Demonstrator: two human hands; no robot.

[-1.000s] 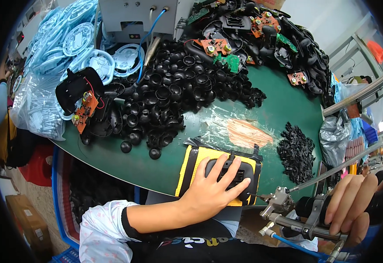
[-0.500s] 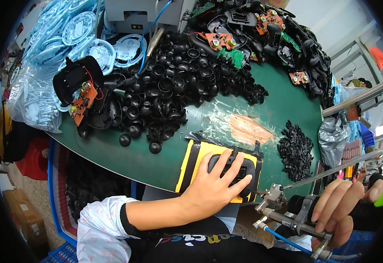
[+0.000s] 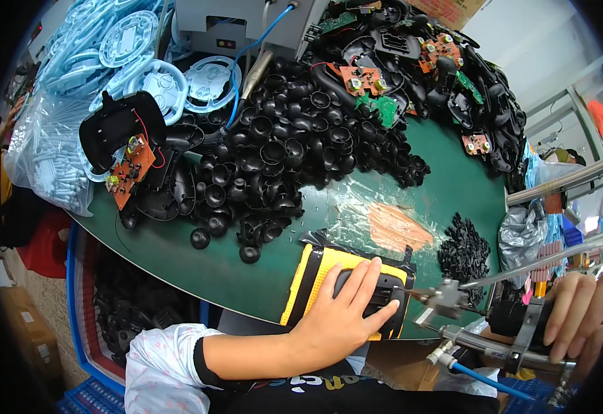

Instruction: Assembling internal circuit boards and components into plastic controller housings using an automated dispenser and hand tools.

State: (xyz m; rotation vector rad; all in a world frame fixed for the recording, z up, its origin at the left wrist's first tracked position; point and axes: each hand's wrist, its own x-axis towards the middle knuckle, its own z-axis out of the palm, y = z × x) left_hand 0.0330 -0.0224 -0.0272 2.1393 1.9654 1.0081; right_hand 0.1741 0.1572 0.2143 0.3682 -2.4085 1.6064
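Note:
My left hand lies over a black plastic shell seated in a yellow holder with black tape bands. Its fingers are stretched out, with the thumb apart, resting on the shell. My right hand is wrapped round the black body of a powered screwdriver, fitted with a metal feed head and steel rod. The thin tip points left at the shell's right side; I cannot tell whether it touches. Part of the shell is hidden under my left hand.
Black round caps are heaped beyond the holder. Small black parts lie at right. Black shells with circuit boards pile up at the back. Light-blue plastic rings and a grey machine stand far left. A blue hose trails below the screwdriver.
My right hand and the screwdriver have shifted right and slightly up. The left hand stays on the shell, its fingers now closer together. The whole view has shifted a little.

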